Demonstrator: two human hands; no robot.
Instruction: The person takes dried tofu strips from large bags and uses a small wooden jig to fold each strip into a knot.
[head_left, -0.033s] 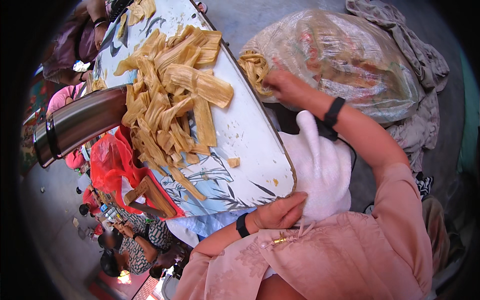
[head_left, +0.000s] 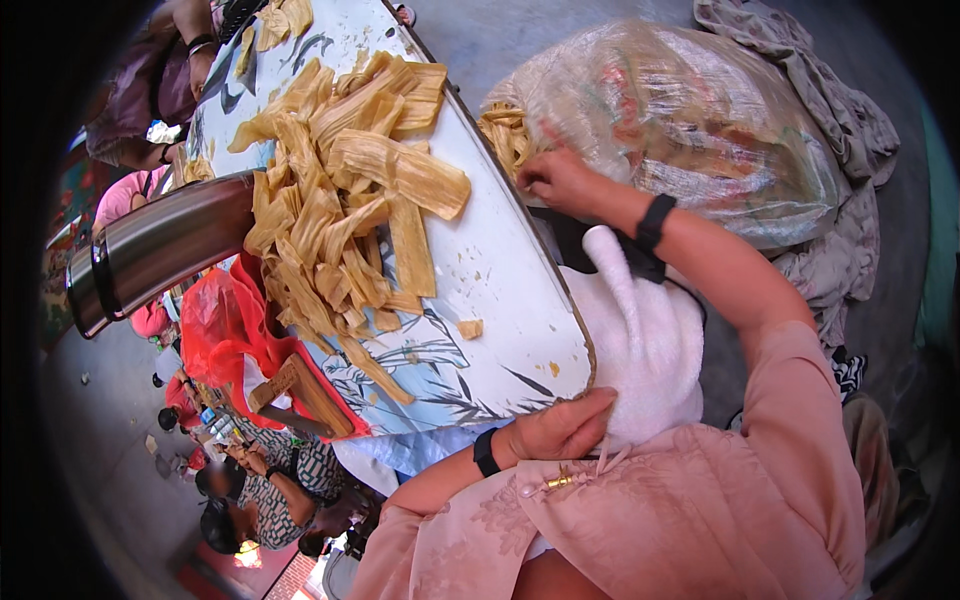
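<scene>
A loose heap of flat, ribbed, yellow-tan dried strips (head_left: 330,190) covers much of the white table with its painted plant pattern (head_left: 510,320). Beyond the table's right edge, more such strips (head_left: 505,132) show at the mouth of a big clear plastic bag (head_left: 700,130). My right hand (head_left: 565,182) is beside that mouth, its fingers curled in; whether anything is between them is hidden. At the table's near corner rests my left hand (head_left: 560,425), fingers folded together by the edge and the white towel (head_left: 650,370). What it may grip does not show.
A shiny metal cylinder (head_left: 180,240) stands at the heap's left. Near it are a red plastic bag (head_left: 215,325) and a wooden-handled tool (head_left: 300,395). Other people (head_left: 265,490) sit at the left. A grey patterned cloth (head_left: 830,110) lies behind the big bag.
My right hand has drawn back slightly from the bag's mouth toward me, and the strips there show differently. My left hand and the heap stay in place.
</scene>
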